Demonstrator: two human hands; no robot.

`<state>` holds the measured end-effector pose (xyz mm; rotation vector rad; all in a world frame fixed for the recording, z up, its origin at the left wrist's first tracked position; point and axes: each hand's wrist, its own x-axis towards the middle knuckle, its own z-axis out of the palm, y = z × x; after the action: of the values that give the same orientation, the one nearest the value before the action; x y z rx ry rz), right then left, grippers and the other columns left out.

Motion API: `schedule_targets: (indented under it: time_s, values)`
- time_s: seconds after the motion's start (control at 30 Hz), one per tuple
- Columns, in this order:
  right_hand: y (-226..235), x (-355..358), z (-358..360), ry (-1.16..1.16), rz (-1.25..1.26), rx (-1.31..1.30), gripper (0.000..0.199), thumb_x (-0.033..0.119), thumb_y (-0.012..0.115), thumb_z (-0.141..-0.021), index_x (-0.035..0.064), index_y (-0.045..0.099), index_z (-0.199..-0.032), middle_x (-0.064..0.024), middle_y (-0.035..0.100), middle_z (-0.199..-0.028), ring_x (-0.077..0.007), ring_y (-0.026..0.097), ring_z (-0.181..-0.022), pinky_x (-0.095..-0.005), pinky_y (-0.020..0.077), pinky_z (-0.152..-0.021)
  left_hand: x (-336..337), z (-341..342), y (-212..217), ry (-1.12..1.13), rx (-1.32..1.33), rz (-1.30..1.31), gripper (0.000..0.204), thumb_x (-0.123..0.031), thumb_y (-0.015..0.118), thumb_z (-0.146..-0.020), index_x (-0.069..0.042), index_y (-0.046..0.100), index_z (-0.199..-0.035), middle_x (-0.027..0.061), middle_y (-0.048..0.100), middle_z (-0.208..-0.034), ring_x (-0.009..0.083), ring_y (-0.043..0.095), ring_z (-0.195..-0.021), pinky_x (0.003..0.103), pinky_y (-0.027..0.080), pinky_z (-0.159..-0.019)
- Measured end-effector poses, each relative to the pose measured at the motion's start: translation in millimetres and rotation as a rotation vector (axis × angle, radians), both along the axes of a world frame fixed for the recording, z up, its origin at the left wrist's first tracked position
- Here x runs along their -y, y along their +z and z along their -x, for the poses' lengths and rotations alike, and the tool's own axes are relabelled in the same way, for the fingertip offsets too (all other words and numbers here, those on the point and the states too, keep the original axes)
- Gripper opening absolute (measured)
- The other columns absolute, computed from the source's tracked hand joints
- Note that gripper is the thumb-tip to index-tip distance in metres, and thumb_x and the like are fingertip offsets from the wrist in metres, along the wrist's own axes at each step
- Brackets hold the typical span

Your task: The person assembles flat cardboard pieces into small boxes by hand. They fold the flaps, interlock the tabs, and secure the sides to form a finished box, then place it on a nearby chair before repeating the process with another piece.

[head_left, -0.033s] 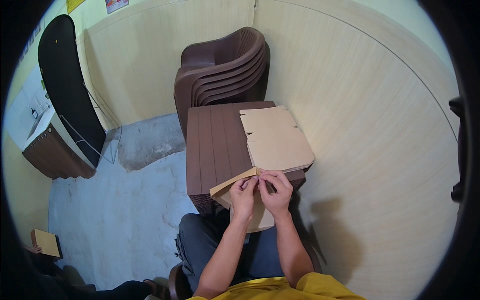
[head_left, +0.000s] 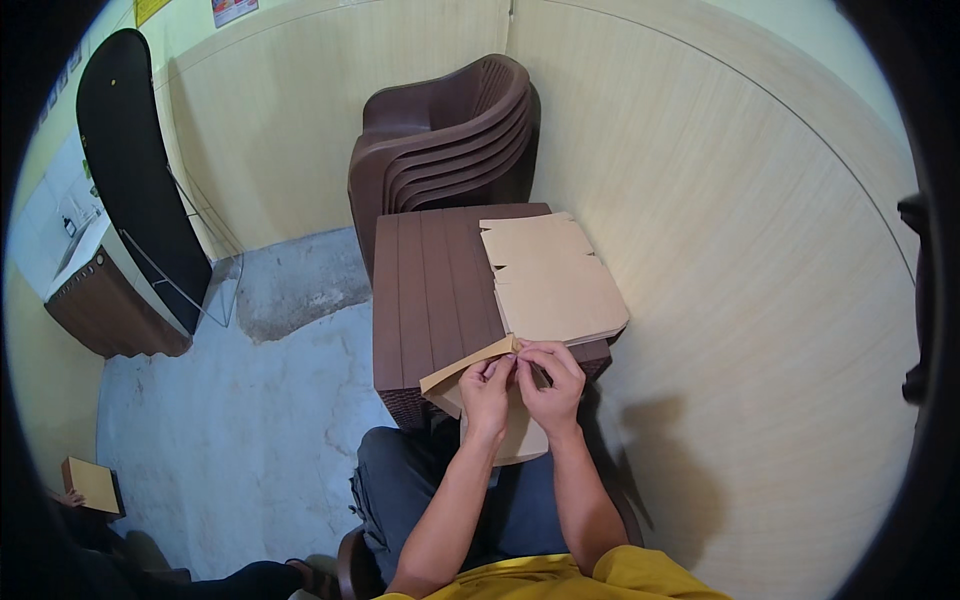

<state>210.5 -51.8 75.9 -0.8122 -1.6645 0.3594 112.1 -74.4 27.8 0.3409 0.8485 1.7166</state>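
My left hand and my right hand are side by side at the near edge of a dark brown slatted table. Together they pinch a tan flat cardboard piece, fingers closed on its folded edge. Part of the piece hangs below my hands over my lap. Just beyond my hands, a stack of flat tan cardboard blanks lies on the right half of the table, and its near corner almost touches my fingers.
Stacked brown plastic chairs stand behind the table in the corner. A pale panelled wall runs close on the right. A black board leans by a brown cabinet on the left. At lower left another person holds a small cardboard box.
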Motion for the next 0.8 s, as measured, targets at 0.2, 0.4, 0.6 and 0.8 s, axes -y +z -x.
schedule_targets:
  time_s: [0.2,0.4,0.6,0.8]
  values:
    - [-8,-1,0,0.079,0.037,-0.063,0.019,-0.013,0.078,-0.084,-0.0033,0.078,-0.1,-0.0158,0.071,-0.113,-0.0314,0.078,-0.11,-0.039,0.0632,-0.096,-5,1,-4,0.025,-0.078,0.011,0.018,-0.001,0.072,-0.107,0.003,0.076,-0.123,0.0077,0.08,-0.111,0.0129,0.075,-0.097,0.028,0.061,-0.085]
    - [-18,-9,-2,0.232,0.204,-0.204,0.017,-0.016,0.072,-0.089,-0.005,0.076,-0.101,-0.0155,0.066,-0.12,-0.0297,0.073,-0.121,-0.0395,0.0591,-0.105,5,6,13,-0.003,0.031,-0.003,0.015,-0.006,0.078,-0.106,0.001,0.077,-0.119,0.0041,0.078,-0.106,0.011,0.072,-0.092,0.025,0.058,-0.082]
    - [-32,-8,-2,0.466,0.343,-0.547,0.02,-0.018,0.067,-0.094,-0.0049,0.068,-0.109,-0.0162,0.068,-0.123,-0.0295,0.07,-0.122,-0.0446,0.0562,-0.112,9,-5,38,0.165,-0.334,-0.104,0.021,-0.013,0.084,-0.104,0.003,0.079,-0.117,0.0061,0.081,-0.11,0.0107,0.074,-0.1,0.028,0.06,-0.088]
    - [-38,-11,-6,0.521,0.468,-0.742,0.037,0.009,0.07,-0.097,-0.0038,0.059,-0.13,-0.0189,0.066,-0.133,-0.0295,0.065,-0.127,-0.0441,0.0497,-0.118,13,7,54,0.239,-0.944,-0.152,0.019,-0.008,0.075,-0.104,0.004,0.077,-0.118,0.0203,0.076,-0.107,0.0369,0.078,-0.099,0.044,0.06,-0.087]
